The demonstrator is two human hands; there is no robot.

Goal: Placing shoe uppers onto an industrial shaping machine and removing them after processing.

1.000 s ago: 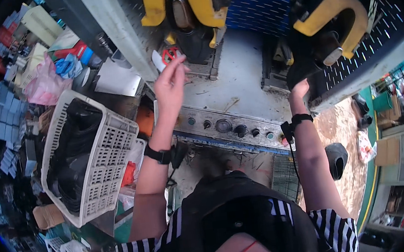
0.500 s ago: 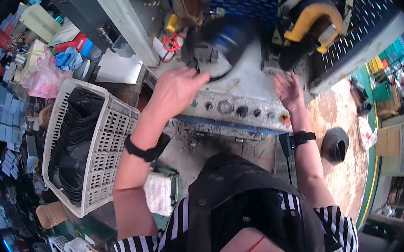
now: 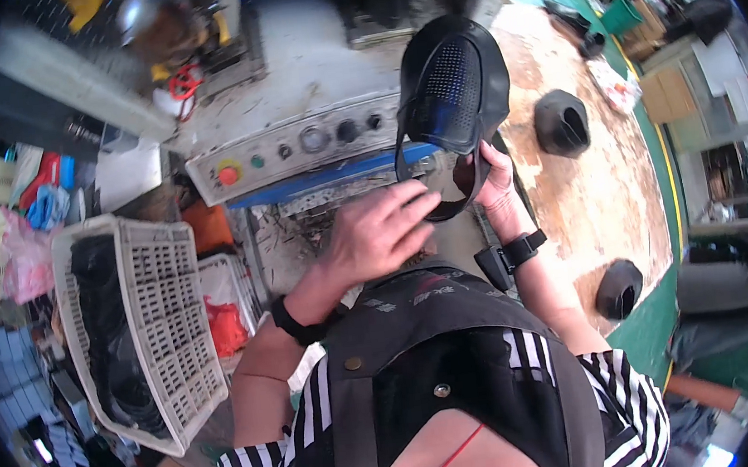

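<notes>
A black shoe upper (image 3: 449, 80) with a perforated panel and a loop-like rear collar is held up in front of me, over the right part of the machine's front. My right hand (image 3: 498, 186) is closed on the collar at its lower right, with some of the fingers hidden behind it. My left hand (image 3: 385, 232) is beside the collar's left side, fingers stretched out toward it and slightly blurred. Whether its fingertips touch the collar I cannot tell. Two more dark, hollow uppers stand on the worn tabletop at right, a farther one (image 3: 561, 124) and a nearer one (image 3: 619, 290).
Ahead is a machine with a control panel (image 3: 314, 138) bearing several knobs and a red button. Red-handled scissors (image 3: 185, 82) lie on its left. A pale plastic crate (image 3: 158, 302) of stacked black pieces stands at my left. The worn tabletop (image 3: 607, 200) is at right.
My view has turned to the right. The shoe upper has come away from the machine and toward me, and my right hand, empty before, now grips it. My left hand has drawn back and its fingers have straightened.
</notes>
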